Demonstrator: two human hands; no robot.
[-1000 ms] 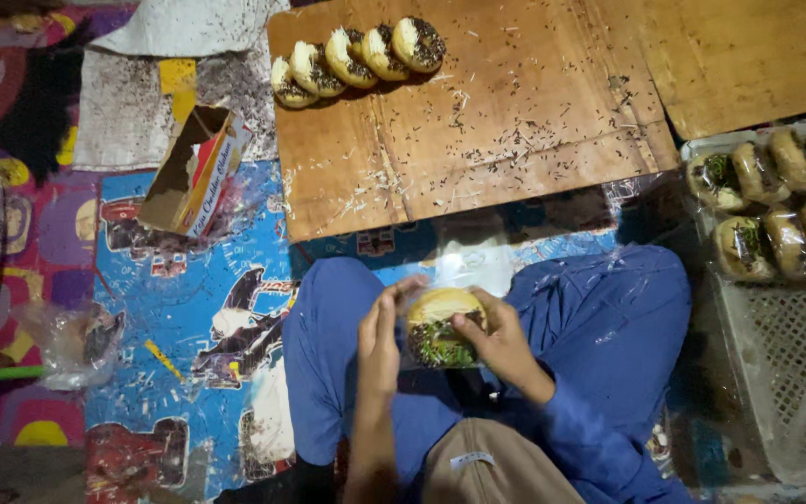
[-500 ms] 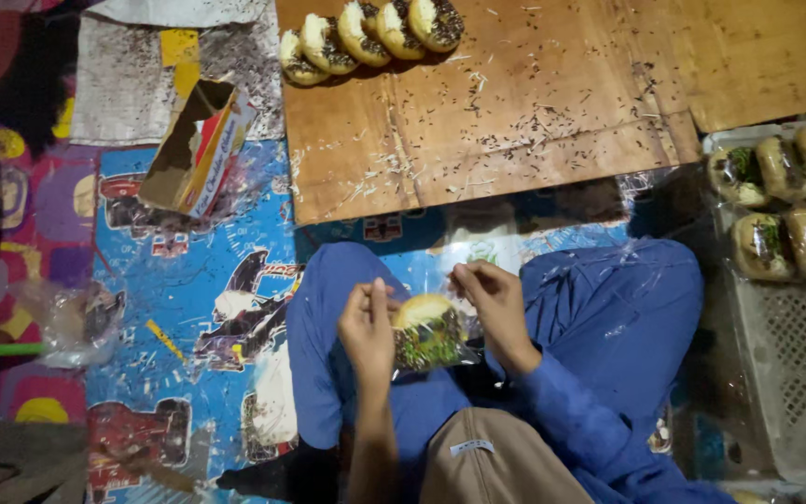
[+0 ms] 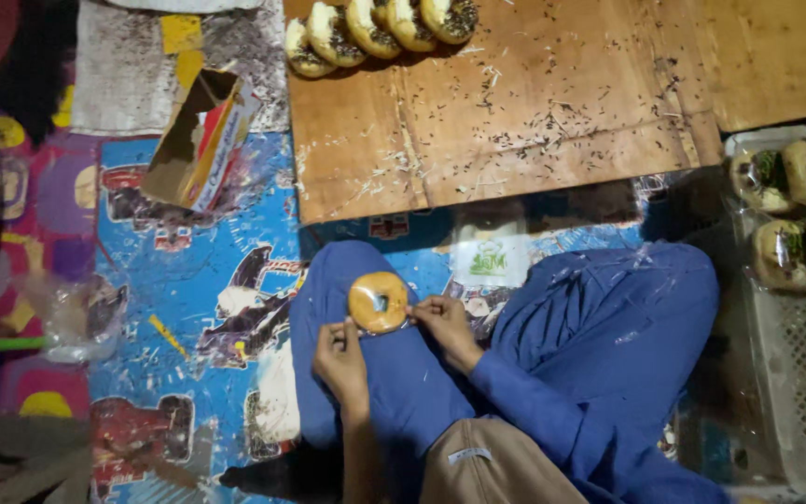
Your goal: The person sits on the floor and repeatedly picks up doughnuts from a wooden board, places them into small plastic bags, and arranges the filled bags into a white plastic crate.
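I hold a round golden doughnut (image 3: 378, 301) in clear plastic wrap over my blue-clad lap, its plain underside facing up. My left hand (image 3: 340, 356) pinches the wrap at its lower left edge. My right hand (image 3: 444, 324) grips the wrap at its right edge. Several topped doughnuts (image 3: 375, 26) lie in a row at the far edge of a wooden board (image 3: 515, 112) strewn with sprinkles. A stack of clear bags (image 3: 490, 257) lies on the mat just past my knees.
A white plastic crate (image 3: 795, 373) at the right holds several wrapped doughnuts (image 3: 795, 210). An open cardboard box (image 3: 200, 140) lies on the colourful mat (image 3: 170, 299) at the left. A crumpled clear bag (image 3: 72, 317) sits further left.
The doughnut has been turned over: its green-topped side faced up before, and now the plain golden underside shows. Both hands have shifted to the wrap's edges.
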